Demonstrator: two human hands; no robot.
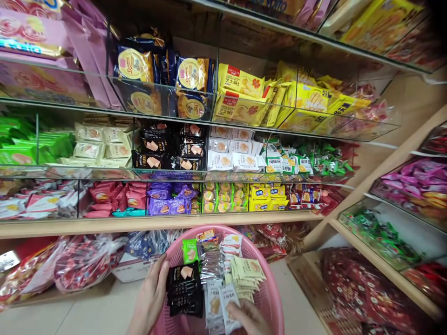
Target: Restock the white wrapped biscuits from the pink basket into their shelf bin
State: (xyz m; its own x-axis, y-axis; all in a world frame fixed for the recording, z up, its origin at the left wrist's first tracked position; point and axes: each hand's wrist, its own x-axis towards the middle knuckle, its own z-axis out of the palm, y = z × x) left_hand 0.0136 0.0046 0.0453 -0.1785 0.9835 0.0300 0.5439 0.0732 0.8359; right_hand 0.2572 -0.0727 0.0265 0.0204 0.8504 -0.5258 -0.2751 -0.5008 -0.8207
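A pink plastic basket [270, 298] sits low in front of me, full of small snack packets: black ones [184, 288], white ones [214, 304], cream ones [248, 272] and a green one [190, 250]. My left hand [151, 298] grips the basket's left rim, fingers curled over the edge beside the black packets. My right hand [248, 317] is down inside the basket, its fingers pinched on a white packet [226, 298]. Only part of this hand shows at the frame's bottom edge.
Glass-fronted shelves [195, 177] of packaged snacks fill the wall ahead: yellow boxes [240, 95], blue bags [190, 74], black packets [167, 146], purple packets [167, 197]. Bagged sweets [80, 263] lie on the floor at left. Angled wooden shelving [384, 265] stands at right.
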